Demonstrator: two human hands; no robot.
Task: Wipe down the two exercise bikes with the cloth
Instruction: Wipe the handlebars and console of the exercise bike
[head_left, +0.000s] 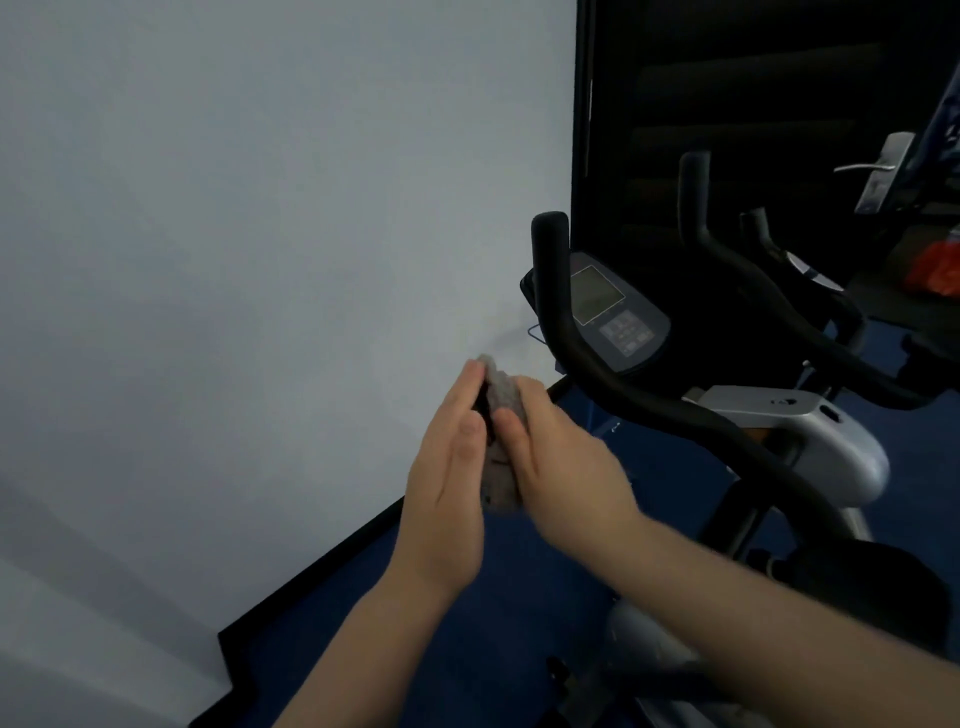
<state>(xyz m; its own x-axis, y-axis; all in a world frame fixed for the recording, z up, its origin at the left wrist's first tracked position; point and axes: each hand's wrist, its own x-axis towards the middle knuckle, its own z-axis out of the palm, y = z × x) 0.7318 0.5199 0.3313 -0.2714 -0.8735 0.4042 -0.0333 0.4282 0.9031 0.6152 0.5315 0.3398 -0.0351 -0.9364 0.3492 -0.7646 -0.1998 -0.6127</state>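
Observation:
A folded grey cloth (501, 400) is pressed between my two hands in the middle of the view. My left hand (449, 483) holds it from the left with flat fingers. My right hand (558, 457) grips it from the right. The near exercise bike stands just right of my hands, with black curved handlebars (587, 364), a console with a screen (608, 306) and a silver frame (810, 436). A second bike's black handlebars (769, 280) show behind it at the right. My hands are apart from both bikes.
A pale wall (260, 260) fills the left side, with a black skirting board (322, 561) at its foot. The floor (467, 623) is blue. A door with a metal handle (872, 171) and an orange object (930, 265) sit at the far right.

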